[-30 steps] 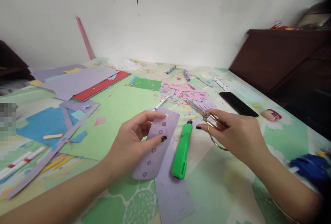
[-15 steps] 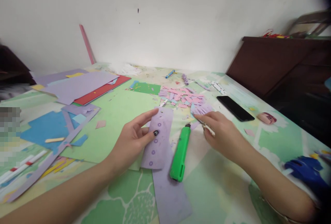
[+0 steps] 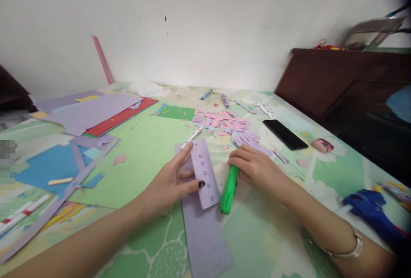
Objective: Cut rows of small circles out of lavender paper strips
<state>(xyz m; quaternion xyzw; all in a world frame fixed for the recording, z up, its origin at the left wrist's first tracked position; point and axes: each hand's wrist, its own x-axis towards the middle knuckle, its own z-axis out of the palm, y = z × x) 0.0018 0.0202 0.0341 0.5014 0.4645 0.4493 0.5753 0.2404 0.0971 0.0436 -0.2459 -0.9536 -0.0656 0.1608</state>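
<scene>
My left hand (image 3: 171, 179) pinches a purple paper strip (image 3: 205, 177), thumb on its front and fingers behind. A row of small drawn circles runs down the strip, which is tilted up off the table. Under it lies a longer purple paper strip (image 3: 207, 243). My right hand (image 3: 252, 164) is closed round the upper end of a green box cutter (image 3: 228, 194); its tip is hidden by my fingers. Just beyond that hand lies a fringed purple paper piece (image 3: 247, 139). A white pen-like stick (image 3: 192, 137) rests past my left fingertips.
Pink and purple paper scraps (image 3: 221, 122) are heaped at mid-table. A black phone (image 3: 285, 134), a pink rounded object (image 3: 323, 145) and a blue tool (image 3: 366, 209) lie right. Large green paper (image 3: 141, 154), blue paper (image 3: 48, 167) and stacked purple sheets (image 3: 93, 111) cover the left.
My right hand has left a thin metal tool by the fringed paper and taken hold of the box cutter. The circled strip has turned and tilted in my left hand.
</scene>
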